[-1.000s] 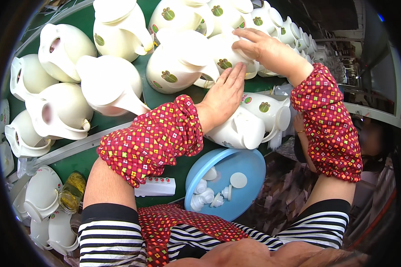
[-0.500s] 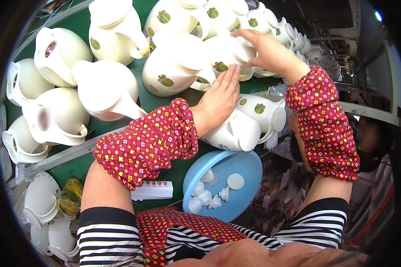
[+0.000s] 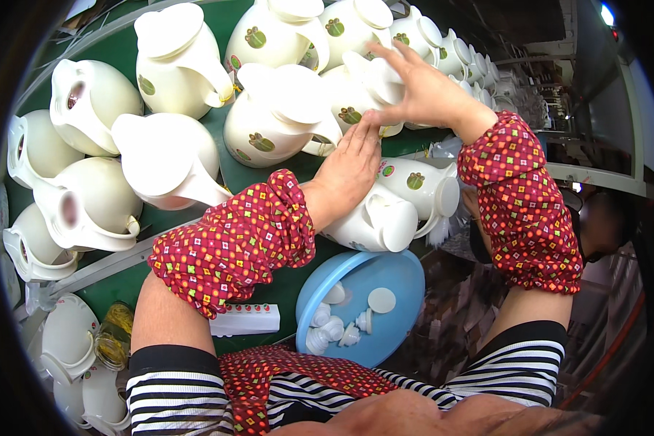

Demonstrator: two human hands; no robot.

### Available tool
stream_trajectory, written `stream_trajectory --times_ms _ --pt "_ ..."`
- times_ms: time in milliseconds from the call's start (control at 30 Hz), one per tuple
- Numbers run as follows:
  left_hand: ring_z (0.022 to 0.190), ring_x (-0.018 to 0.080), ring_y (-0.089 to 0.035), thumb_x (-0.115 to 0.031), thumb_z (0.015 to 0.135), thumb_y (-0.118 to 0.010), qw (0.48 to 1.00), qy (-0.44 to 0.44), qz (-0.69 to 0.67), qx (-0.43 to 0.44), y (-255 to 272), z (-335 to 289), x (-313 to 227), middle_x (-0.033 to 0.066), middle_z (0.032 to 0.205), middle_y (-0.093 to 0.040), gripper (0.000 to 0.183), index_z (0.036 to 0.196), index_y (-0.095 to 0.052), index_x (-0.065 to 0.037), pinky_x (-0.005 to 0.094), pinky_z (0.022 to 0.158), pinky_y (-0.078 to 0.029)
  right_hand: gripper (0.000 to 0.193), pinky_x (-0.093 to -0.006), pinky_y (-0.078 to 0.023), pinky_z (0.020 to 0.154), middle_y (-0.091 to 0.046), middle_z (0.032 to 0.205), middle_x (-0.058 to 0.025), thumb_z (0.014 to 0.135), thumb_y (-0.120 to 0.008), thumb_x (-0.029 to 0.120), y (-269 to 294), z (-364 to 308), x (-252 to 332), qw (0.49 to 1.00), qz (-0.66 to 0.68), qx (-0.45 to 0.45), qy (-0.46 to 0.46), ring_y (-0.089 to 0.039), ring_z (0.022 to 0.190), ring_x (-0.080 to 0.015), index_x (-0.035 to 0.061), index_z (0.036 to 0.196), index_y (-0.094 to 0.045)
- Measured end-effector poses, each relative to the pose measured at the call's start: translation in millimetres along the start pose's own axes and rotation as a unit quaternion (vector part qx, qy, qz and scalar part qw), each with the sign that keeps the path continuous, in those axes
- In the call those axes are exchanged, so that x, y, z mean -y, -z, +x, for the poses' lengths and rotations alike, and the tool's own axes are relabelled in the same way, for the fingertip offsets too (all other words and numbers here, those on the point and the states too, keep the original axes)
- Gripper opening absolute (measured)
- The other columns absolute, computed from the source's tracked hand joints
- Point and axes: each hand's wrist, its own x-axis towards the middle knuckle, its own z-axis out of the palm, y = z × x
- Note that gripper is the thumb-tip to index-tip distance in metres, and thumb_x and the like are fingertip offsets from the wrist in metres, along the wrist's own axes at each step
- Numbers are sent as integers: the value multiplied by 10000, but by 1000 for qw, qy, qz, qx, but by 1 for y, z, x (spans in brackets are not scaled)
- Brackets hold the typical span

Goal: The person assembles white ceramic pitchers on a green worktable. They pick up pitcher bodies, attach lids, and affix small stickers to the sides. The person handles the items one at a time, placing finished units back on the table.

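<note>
A white lidded pitcher (image 3: 341, 92) with a green plant print stands at the far middle. My right hand (image 3: 437, 94) is spread wide around its lid side, the thumb pointing down toward my left fingertips; I cannot tell how firmly it touches. Stretched flat with fingers together, my left hand (image 3: 346, 176) reaches the foot of that pitcher. Left of it stands another printed pitcher (image 3: 269, 123). Under and beside my left palm, two pitchers lie on their sides: a nearer one (image 3: 367, 221) and a farther one (image 3: 421, 190).
Several white pitchers (image 3: 171, 152) crowd the green table (image 3: 229, 163) at left, and a row (image 3: 458, 58) runs off at far right. A tilted blue basin (image 3: 400, 305) holds white stoppers. Near it are a white box (image 3: 247, 320) and a jar (image 3: 114, 334). Another person (image 3: 602, 221) sits at right.
My right thumb has stretched left and down, close to my left fingertips, and the right hand has opened wider. The whole view has shifted slightly. The left hand stays by the pitcher.
</note>
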Motion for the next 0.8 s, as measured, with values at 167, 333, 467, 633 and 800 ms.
stream_trajectory --times_ms 167,333,467,633,800 --pt "1545 482 -216 -126 959 -515 1000 -5 -16 -7 3 1 0 379 1592 -286 477 1386 -548 84 491 1247 -272 825 -422 -544 994 -586 1429 -203 765 -874 172 8 16 4 986 79 88 -113 -660 1200 -366 155 1502 -504" --pt "1547 492 -203 -124 957 -519 1000 -3 -10 2 6 2 0 390 1594 -274 469 1378 -556 80 489 1246 -275 726 -451 -569 904 -718 1118 -233 760 -882 271 -3 12 -27 969 44 -16 241 -704 1045 -415 102 1394 -572" --pt "1548 494 -196 -120 956 -521 1000 1 -16 -8 3 0 1 398 1592 -268 461 1370 -559 80 485 1239 -290 750 -438 -556 961 -668 1286 -242 759 -894 261 0 10 -15 997 -9 36 64 -684 1125 -403 92 1407 -557" --pt "1548 495 -197 -112 949 -530 1000 5 -25 -7 5 1 0 404 1589 -263 453 1359 -564 77 481 1221 -325 827 -466 -561 950 -701 1151 -295 759 -894 380 -6 6 -10 996 -31 -32 72 -700 1066 -443 67 1437 -538" --pt "1543 504 -205 -113 949 -536 999 4 -40 -24 1 0 -1 408 1588 -258 437 1341 -572 76 486 1207 -347 866 -491 -547 970 -669 1259 -280 728 -913 376 1 22 -2 986 -15 90 -139 -680 1120 -450 116 1457 -526"
